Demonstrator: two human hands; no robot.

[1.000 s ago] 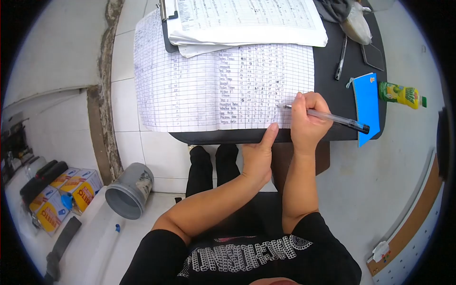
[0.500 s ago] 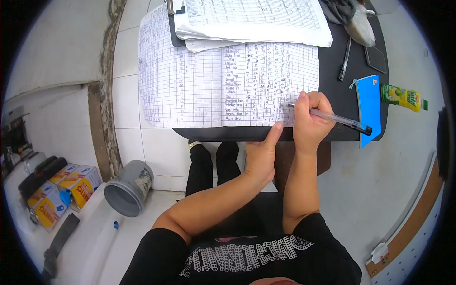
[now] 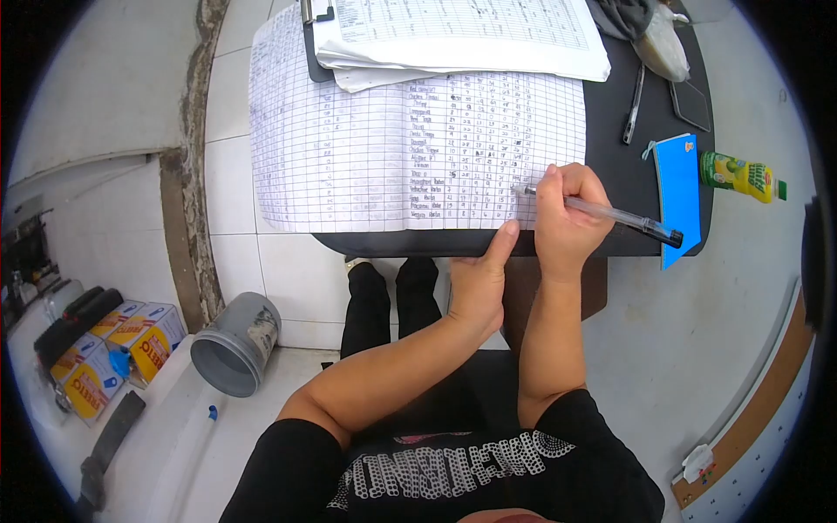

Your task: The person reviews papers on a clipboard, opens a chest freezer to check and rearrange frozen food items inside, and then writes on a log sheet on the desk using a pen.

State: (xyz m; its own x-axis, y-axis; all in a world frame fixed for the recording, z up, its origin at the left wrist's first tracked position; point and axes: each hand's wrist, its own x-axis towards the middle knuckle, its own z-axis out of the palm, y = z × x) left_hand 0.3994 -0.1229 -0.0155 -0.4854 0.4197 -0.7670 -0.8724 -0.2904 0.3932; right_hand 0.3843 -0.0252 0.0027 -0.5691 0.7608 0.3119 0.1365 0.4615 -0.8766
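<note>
My right hand (image 3: 571,213) is closed around a clear pen with a black cap on its back end (image 3: 610,212). The pen's tip touches the right page of an open grid-ruled notebook (image 3: 349,166), beside columns of handwritten numbers. My left hand (image 3: 478,283) clasps the black table's front edge. Its thumb lies on top, the tip at the notebook's lower edge, while the other fingers are hidden below. A clipboard with a stack of printed sheets (image 3: 471,39) covers the notebook's upper part.
On the table's right side lie a second pen (image 3: 634,105), a phone (image 3: 690,106), a blue booklet (image 3: 678,196), a yellow-green bottle (image 3: 739,177), and a plastic bag (image 3: 663,52) by dark cloth. A grey bucket (image 3: 235,344) and cardboard boxes (image 3: 91,375) are at left.
The view has shifted slightly, so the papers sit a little higher. My right hand has moved marginally with the pen, its tip still at the same area of the page. The left hand stays put.
</note>
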